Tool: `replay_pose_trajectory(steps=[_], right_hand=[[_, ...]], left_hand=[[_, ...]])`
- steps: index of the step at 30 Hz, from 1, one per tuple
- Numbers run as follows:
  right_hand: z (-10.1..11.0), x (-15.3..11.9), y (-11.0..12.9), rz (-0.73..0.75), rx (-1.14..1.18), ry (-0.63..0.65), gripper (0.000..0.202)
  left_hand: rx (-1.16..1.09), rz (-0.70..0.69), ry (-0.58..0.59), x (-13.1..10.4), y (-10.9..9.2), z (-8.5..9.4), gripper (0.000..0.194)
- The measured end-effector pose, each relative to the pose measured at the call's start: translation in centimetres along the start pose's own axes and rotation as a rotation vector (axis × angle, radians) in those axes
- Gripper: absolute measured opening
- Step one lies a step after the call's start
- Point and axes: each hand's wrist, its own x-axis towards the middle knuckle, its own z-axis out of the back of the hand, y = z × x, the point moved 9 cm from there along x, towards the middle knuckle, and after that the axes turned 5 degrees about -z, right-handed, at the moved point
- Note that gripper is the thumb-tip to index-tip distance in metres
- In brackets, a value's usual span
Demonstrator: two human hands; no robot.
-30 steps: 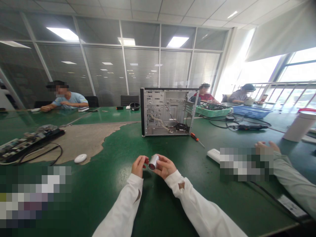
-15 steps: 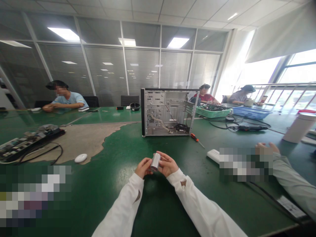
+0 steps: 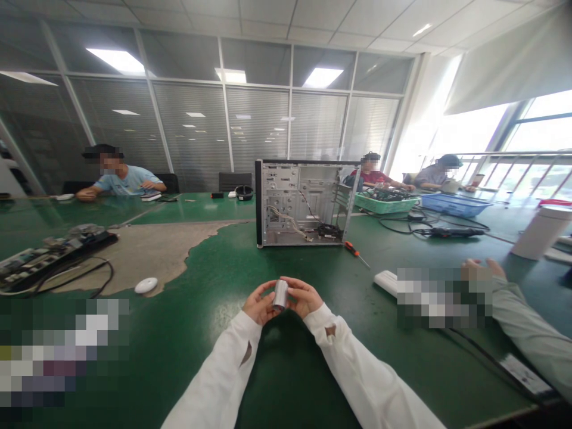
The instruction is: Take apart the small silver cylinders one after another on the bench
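A small silvery cylinder is held between both hands above the green table. My left hand grips its left side with closed fingers. On the other side, my right hand has its fingers round the cylinder's right side and top. Beyond the hands stands an open computer case, with cables and metal bays showing inside. An orange and black screwdriver lies by the case's lower right corner.
A power strip and a co-worker's sleeve are at the right. Green and blue baskets stand behind. A white round object and a black tray of parts lie left.
The cylinder is slightly lower and more upright, and my fingers have shifted a little around it. Across the table, the person in light blue has raised one hand.
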Motion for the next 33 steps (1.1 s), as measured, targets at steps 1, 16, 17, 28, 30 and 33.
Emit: replay_pose_trajectory(steps=[1, 16, 17, 28, 30, 33], right_hand=[[0.2, 0.0, -0.2, -0.012, -0.014, -0.017, 0.032], [0.4, 0.0, -0.8, -0.048, -0.187, -0.092, 0.035], [0.4, 0.1, -0.7, -0.033, -0.187, -0.088, 0.035], [0.7, 0.9, 0.1, 0.196, -0.309, -0.038, 0.033], [1.2, 1.0, 0.2, 0.219, -0.344, -0.072, 0.035], [2.1, 1.1, 0.1, 0.202, -0.368, -0.131, 0.039]], left_hand=[[0.020, -0.007, -0.004, 0.1, 0.1, 0.1, 0.058], [0.353, -0.304, -0.053, 0.7, -1.7, 0.6, 0.058], [0.360, -0.309, -0.052, 0.7, -1.7, 0.6, 0.058], [0.626, -0.371, -0.073, 0.6, -2.8, 0.7, 0.044], [0.650, -0.367, -0.086, 0.9, -2.8, 1.4, 0.044], [0.629, -0.357, -0.098, 1.4, -2.7, 2.7, 0.045]])
